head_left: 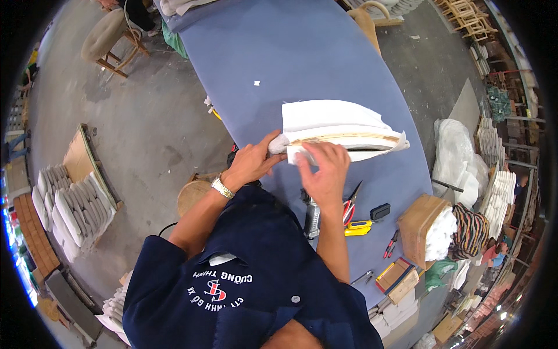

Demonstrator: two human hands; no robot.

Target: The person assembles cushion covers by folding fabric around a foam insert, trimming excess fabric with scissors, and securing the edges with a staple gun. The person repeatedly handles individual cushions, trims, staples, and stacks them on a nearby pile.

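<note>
A curved, padded piece lies on the blue-grey covered table, with a bare wooden strip along it and white fabric spread out on its far side. Its rounded grey left end is gripped by my left hand, which has a metal watch at the wrist. My right hand bends over the near edge, thumb and fingers closed on the white fabric there; the fingertips are partly hidden. Just below lie a metal power tool, red-handled pliers and a yellow utility knife.
On the table's right side are a black case, small red-and-black cutters, a cardboard box with white stuffing and a small open box. A stool and stacked pale cushions stand left on the floor.
</note>
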